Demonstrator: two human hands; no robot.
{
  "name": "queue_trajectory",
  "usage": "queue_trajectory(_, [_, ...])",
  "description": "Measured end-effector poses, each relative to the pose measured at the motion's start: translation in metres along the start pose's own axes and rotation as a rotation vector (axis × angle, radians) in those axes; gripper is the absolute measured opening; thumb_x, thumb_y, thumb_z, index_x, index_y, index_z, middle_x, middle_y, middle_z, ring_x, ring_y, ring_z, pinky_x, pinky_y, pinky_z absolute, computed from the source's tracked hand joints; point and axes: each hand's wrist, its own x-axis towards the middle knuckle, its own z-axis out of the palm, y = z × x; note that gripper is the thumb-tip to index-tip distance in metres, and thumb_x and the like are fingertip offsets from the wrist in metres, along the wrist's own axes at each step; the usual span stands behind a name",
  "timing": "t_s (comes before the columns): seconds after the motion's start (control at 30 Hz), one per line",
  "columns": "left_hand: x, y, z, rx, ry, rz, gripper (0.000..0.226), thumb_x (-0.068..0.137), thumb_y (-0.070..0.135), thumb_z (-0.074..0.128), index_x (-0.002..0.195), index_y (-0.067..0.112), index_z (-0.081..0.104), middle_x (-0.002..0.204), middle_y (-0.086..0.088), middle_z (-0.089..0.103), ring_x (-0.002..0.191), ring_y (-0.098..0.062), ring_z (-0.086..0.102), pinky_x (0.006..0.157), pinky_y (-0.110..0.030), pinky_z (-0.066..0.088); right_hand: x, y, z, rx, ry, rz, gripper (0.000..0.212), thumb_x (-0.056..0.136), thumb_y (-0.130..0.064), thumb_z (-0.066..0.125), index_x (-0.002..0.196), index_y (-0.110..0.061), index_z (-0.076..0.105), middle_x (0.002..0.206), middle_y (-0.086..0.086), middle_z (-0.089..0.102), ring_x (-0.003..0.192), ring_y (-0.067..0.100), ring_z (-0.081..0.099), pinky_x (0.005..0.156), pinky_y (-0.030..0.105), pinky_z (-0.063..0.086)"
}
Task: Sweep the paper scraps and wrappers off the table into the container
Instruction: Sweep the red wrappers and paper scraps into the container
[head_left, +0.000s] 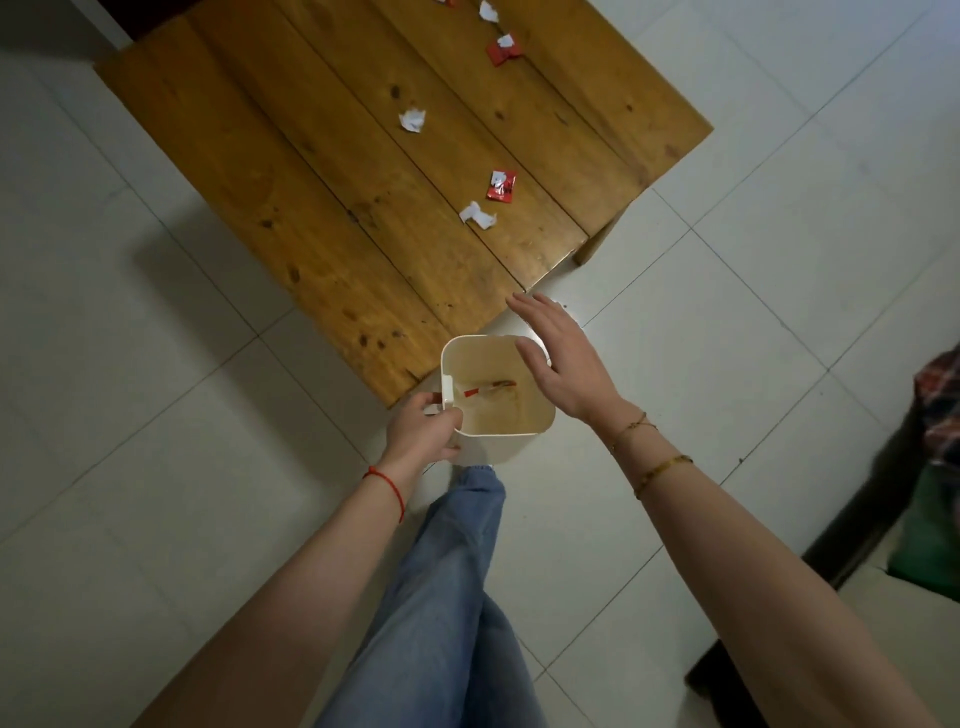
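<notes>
A cream square container (524, 427) hangs just below the near edge of the wooden table (291, 218), with a red-and-white wrapper lying inside it. My left hand (423, 431) grips its handle on the left side. My right hand (558, 358) hovers flat and open over the container's right rim, fingers pointing at the table edge. On the table lie a white paper scrap (477, 213), a red wrapper (501, 184), another white scrap (412, 119), and farther back a red wrapper (503, 51) and a white scrap (488, 10).
The floor is pale tile all round. My leg in blue jeans (441, 597) stands below the container. A dark piece of furniture with plaid cloth (937, 410) and something green (930, 540) sits at the right edge.
</notes>
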Motion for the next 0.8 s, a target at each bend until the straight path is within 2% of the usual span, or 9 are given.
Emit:
queue_trajectory(0.1, [0.017,0.021,0.019,-0.041,-0.019,-0.022,0.044,0.083,0.004,0.057,0.125,0.019,0.054,0.122,-0.01,0.06,0.108,-0.031,0.065,0.086,-0.045,0.06,0.035,0.02,-0.014,-0.02,-0.028,-0.008,0.048,0.105,-0.037,0.033,0.151,-0.022,0.034,0.157,-0.002,0.036,0.149,0.015,0.022,0.123,0.039,0.019])
queue_trajectory(0.23, [0.038,0.05,0.044,-0.045,-0.023,-0.03,0.045,0.085,0.006,0.058,0.128,0.018,0.055,0.11,-0.005,0.06,0.091,-0.02,0.064,0.083,-0.043,0.061,0.086,0.045,-0.035,-0.048,-0.064,-0.021,0.047,0.106,-0.037,0.034,0.151,-0.023,0.035,0.157,-0.003,0.036,0.149,0.015,0.023,0.122,0.038,0.02])
queue_trajectory(0.3, [0.044,0.062,0.056,-0.043,-0.031,-0.041,0.039,0.086,0.006,0.058,0.122,0.021,0.056,0.107,-0.004,0.06,0.086,-0.017,0.062,0.081,-0.041,0.061,0.109,0.056,-0.045,-0.044,-0.073,-0.022,0.047,0.106,-0.038,0.034,0.151,-0.023,0.035,0.157,-0.004,0.036,0.149,0.015,0.022,0.122,0.038,0.019])
queue_trajectory(0.4, [0.046,0.077,0.068,-0.024,-0.031,-0.062,0.033,0.085,0.007,0.059,0.111,0.026,0.053,0.11,-0.004,0.06,0.093,-0.02,0.063,0.078,-0.035,0.061,0.138,0.067,-0.06,-0.054,-0.086,-0.043,0.047,0.105,-0.037,0.035,0.15,-0.021,0.037,0.156,-0.002,0.037,0.149,0.017,0.023,0.122,0.039,0.02])
queue_trajectory(0.5, [0.047,0.086,0.077,-0.051,-0.016,-0.094,0.033,0.083,0.009,0.06,0.109,0.027,0.054,0.121,-0.007,0.061,0.108,-0.027,0.063,0.08,-0.039,0.062,0.163,0.073,-0.072,-0.076,-0.101,-0.067,0.047,0.105,-0.034,0.037,0.15,-0.019,0.037,0.157,0.0,0.036,0.149,0.018,0.023,0.12,0.033,0.016])
queue_trajectory(0.6, [0.049,0.092,0.088,-0.073,0.021,-0.124,0.032,0.081,0.009,0.06,0.107,0.027,0.055,0.122,-0.009,0.063,0.11,-0.029,0.064,0.08,-0.041,0.062,0.185,0.079,-0.08,-0.095,-0.132,-0.108,0.047,0.105,-0.032,0.038,0.151,-0.019,0.036,0.157,0.0,0.035,0.149,0.018,0.022,0.118,0.028,0.012])
queue_trajectory(0.73, [0.054,0.092,0.106,-0.129,0.09,-0.135,0.03,0.082,0.007,0.059,0.107,0.023,0.055,0.112,-0.006,0.062,0.104,-0.026,0.064,0.08,-0.04,0.062,0.212,0.094,-0.082,-0.13,-0.21,-0.187,0.049,0.104,-0.034,0.036,0.152,-0.021,0.033,0.159,0.0,0.032,0.15,0.02,0.02,0.12,0.038,0.015])
queue_trajectory(0.8, [0.056,0.089,0.117,-0.186,0.122,-0.15,0.03,0.082,0.007,0.058,0.108,0.022,0.055,0.107,-0.006,0.062,0.095,-0.022,0.064,0.081,-0.04,0.062,0.222,0.1,-0.086,-0.133,-0.261,-0.23,0.051,0.103,-0.036,0.035,0.152,-0.022,0.032,0.159,0.001,0.03,0.15,0.022,0.019,0.12,0.039,0.016])
